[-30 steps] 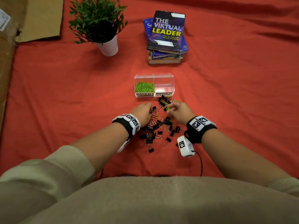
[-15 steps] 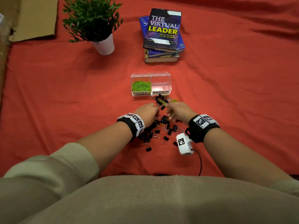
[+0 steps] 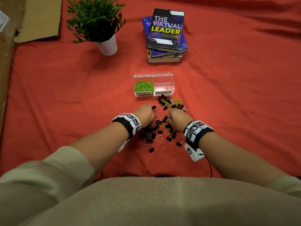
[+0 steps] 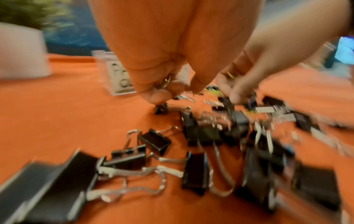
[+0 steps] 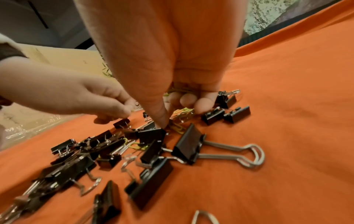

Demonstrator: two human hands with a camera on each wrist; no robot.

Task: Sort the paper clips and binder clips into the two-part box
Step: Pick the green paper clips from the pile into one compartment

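Note:
The clear two-part box stands beyond the pile. Its left part, labelled for paper clips, holds green paper clips; its right part, labelled for binder clips, is empty. Several black binder clips lie scattered on the red cloth, with loose green paper clips among them near the box. My left hand is curled at the pile's left edge and holds a few wire clips in its fingers. My right hand keeps green paper clips in its curled fingers while its thumb and forefinger reach into the pile.
A potted plant in a white pot and a stack of books stand further back. Cardboard lies at the far left. Bare red cloth spreads to both sides of the pile.
Both hands stay picking in the pile. The right hand has drawn slightly nearer to me. The box's contents look the same.

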